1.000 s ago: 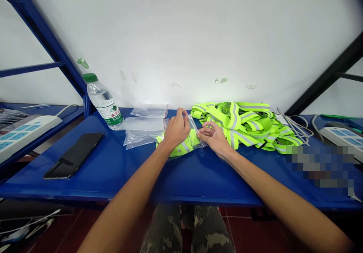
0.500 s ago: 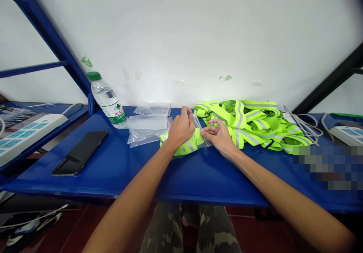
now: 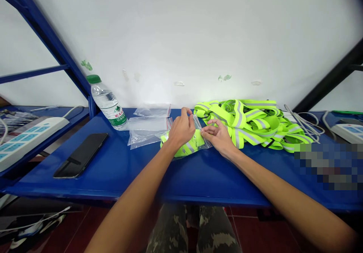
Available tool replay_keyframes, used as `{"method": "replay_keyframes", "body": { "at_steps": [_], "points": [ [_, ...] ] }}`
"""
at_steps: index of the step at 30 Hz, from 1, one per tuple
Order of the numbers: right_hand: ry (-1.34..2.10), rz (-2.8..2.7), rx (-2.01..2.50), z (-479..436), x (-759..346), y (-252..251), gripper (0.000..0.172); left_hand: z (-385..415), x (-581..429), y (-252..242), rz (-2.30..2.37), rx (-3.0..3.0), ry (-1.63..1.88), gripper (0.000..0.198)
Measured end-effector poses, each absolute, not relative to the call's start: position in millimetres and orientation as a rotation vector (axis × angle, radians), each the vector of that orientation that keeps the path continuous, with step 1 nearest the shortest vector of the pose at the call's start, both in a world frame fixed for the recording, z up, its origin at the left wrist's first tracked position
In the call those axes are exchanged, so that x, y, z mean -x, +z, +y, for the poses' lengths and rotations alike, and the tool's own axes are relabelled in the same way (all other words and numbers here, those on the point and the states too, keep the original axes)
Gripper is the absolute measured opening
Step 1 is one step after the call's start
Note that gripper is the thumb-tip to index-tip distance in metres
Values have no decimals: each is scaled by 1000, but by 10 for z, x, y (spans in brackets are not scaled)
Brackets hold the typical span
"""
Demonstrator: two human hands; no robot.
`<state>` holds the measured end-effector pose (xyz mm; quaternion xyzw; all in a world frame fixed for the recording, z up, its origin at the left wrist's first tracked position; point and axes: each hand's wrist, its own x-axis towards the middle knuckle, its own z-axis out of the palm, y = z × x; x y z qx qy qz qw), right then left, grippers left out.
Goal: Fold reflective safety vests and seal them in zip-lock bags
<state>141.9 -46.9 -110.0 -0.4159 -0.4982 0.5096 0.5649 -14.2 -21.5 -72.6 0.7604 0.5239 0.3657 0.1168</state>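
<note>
Between my hands lies a clear zip-lock bag (image 3: 208,145) with a folded neon-yellow reflective strap (image 3: 187,148) inside it. My left hand (image 3: 183,127) is closed with its fingertips at the far end of the bag's zip edge, partly covering the bag. My right hand (image 3: 217,135) pinches the near part of that same edge between thumb and forefinger. Just beyond my right hand is a heap of neon-yellow reflective straps (image 3: 252,122) with grey stripes. Several flat clear zip-lock bags (image 3: 147,124) lie left of my left hand.
A water bottle (image 3: 109,103) with a green cap stands at the back left, leaning in view. Nearer is a black phone (image 3: 82,155) on the blue table (image 3: 113,183). Power strips (image 3: 31,139) and cables (image 3: 307,126) sit at the sides, with a white wall (image 3: 198,37) behind.
The view has shifted slightly. Both hands keep their hold on the bag's edge, with hardly any movement.
</note>
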Motion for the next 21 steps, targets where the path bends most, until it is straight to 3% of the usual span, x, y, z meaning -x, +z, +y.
{"method": "replay_keyframes", "body": {
  "at_steps": [21],
  "points": [
    [1082,-1234,960,-476,-1395,-1100,45,-287,94,-705,1544,-2301,1013,20]
  ]
}}
